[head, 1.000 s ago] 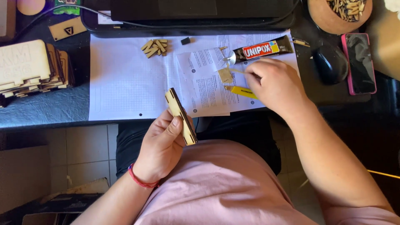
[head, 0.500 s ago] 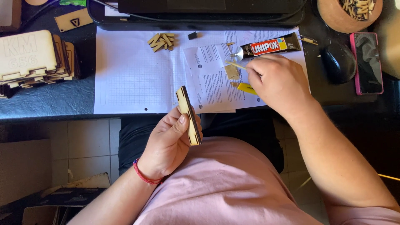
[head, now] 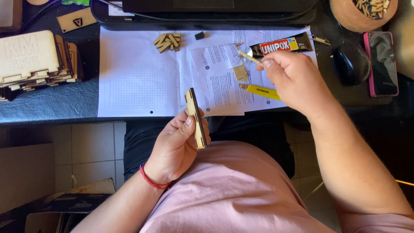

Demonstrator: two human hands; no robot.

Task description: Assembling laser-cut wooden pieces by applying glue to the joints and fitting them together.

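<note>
Over your lap, just off the near edge of the counter (head: 51, 105), your left hand (head: 174, 149) pinches a thin wooden strip (head: 196, 118) with a toothed edge, thumb on one face and fingers behind, turned so that one narrow edge faces you. Your right hand (head: 293, 80) is up over the printed sheet (head: 215, 84), fingers closed around a small stick (head: 249, 57) whose tip points toward the glue tube (head: 280, 45) and the shiny dab beside its nozzle. A yellow cap or tool (head: 263, 92) lies just below that hand on the paper.

To do this well, I would take only a little glue on the stick's tip, since the strip's edge is narrow and any excess would likely squeeze onto the faces. Keep your left grip low on the strip so your fingers stay away from the teeth you coat. Bring the strip up over the white paper (head: 138, 77) before spreading, so drips land there and not on your shirt. More small wooden pieces (head: 167, 41) wait near the top of the paper, and a stack of wooden panels (head: 36, 60) sits far left.
</note>
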